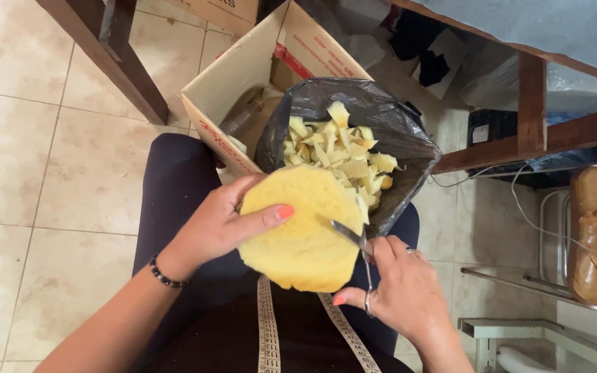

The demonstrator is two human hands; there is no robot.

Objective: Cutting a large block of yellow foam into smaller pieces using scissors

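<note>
My left hand (pixel 219 222) grips a thick round piece of yellow foam (pixel 302 231) by its left edge, thumb on top, above my lap. My right hand (pixel 402 287) holds metal scissors (pixel 355 240) with fingers through the handles; the blades lie on the foam's right side. Just beyond the foam, a dark plastic bag (pixel 399 131) stands open and holds several yellow foam offcuts (pixel 336 152).
An open cardboard box (pixel 243 76) stands on the tiled floor behind the bag. A measuring tape (pixel 267 331) hangs down my front. Wooden table legs (pixel 115 59) rise at upper left, a wooden frame (pixel 533 110) at right, with metal chair tubing (pixel 519 283) at lower right.
</note>
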